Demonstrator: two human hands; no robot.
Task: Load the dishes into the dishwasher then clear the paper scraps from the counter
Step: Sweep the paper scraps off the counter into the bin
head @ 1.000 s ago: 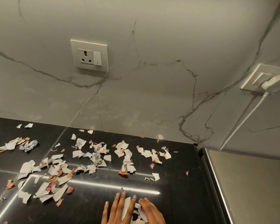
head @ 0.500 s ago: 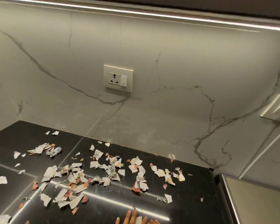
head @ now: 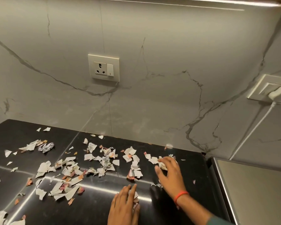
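Observation:
Torn paper scraps (head: 68,172) lie scattered over the black counter (head: 94,208), mostly left and centre, in white, grey and orange bits. My left hand (head: 123,205) lies flat near the front edge, its straight fingers pressing a small clump of scraps (head: 135,198) against the counter. My right hand (head: 170,174), with a red thread on its wrist, reaches to the back right. Its fingers and thumb curl around a bunch of scraps (head: 161,164). No dishes or dishwasher are in view.
A marble-look wall rises behind the counter with a socket and switch plate (head: 103,68). A second socket holds a white plug (head: 278,94), whose cable runs down the side wall. A steel appliance top (head: 253,192) borders the counter on the right.
My right hand has left the clump at the front and reached forward to the back-right scraps, closing on them. My left hand stays on the front clump. The view has shifted.

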